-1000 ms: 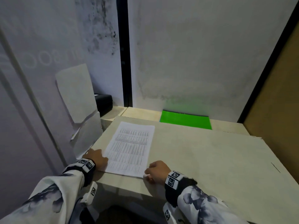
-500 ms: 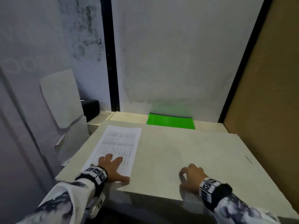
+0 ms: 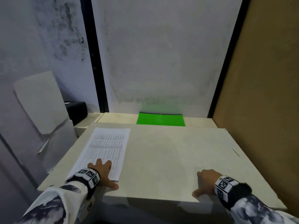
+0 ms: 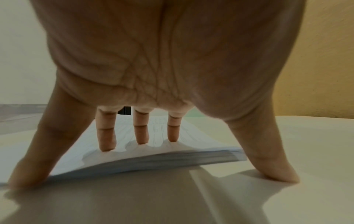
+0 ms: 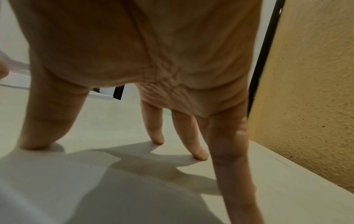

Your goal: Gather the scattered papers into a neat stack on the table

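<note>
A stack of printed white papers (image 3: 106, 147) lies on the left part of the pale table (image 3: 169, 152), its long side running away from me. My left hand (image 3: 103, 171) rests flat on the stack's near end with fingers spread; the fingertips (image 4: 140, 140) press the top sheet of the papers (image 4: 172, 153), and the thumb touches the table beside the stack. My right hand (image 3: 204, 180) is apart from the papers, at the table's near right, fingers (image 5: 198, 153) spread and touching bare tabletop, holding nothing.
A green sheet (image 3: 160, 121) lies at the back against the wall. A black box (image 3: 77, 112) and leaning white sheets (image 3: 40, 104) stand at the back left. A brown wall panel (image 3: 267, 94) borders the table's right side.
My left hand moved from the stack's left edge onto its near end and spread flat. My right hand left the stack's corner and moved right onto bare table.
</note>
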A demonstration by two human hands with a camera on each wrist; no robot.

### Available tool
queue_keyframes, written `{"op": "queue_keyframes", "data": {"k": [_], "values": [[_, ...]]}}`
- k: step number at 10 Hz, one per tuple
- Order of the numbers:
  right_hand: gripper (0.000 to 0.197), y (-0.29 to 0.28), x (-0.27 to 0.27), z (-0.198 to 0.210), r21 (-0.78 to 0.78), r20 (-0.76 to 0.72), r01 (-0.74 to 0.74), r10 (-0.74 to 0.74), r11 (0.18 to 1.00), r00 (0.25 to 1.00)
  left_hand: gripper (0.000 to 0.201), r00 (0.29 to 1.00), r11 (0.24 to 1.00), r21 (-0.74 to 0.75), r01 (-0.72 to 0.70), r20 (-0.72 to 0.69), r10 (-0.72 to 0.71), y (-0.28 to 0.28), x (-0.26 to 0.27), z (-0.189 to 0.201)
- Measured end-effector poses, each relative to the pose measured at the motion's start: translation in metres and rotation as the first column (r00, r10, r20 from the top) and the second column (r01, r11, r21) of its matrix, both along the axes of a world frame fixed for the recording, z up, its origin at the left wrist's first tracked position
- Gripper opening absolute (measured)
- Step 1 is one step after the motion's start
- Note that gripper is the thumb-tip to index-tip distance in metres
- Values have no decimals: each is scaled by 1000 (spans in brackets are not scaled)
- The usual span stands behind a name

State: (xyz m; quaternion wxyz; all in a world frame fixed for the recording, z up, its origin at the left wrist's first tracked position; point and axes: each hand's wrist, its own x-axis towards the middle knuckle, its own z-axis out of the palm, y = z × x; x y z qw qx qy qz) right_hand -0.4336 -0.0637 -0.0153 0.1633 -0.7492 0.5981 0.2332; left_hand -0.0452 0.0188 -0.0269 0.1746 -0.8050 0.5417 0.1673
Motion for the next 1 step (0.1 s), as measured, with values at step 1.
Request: {"op": "queue_keyframes", "data": {"k": [1], "values": [[77, 2, 3, 21, 43, -4, -15, 15, 999, 1000, 116, 1000, 999, 34, -6, 8, 5, -4, 3, -1]]}}
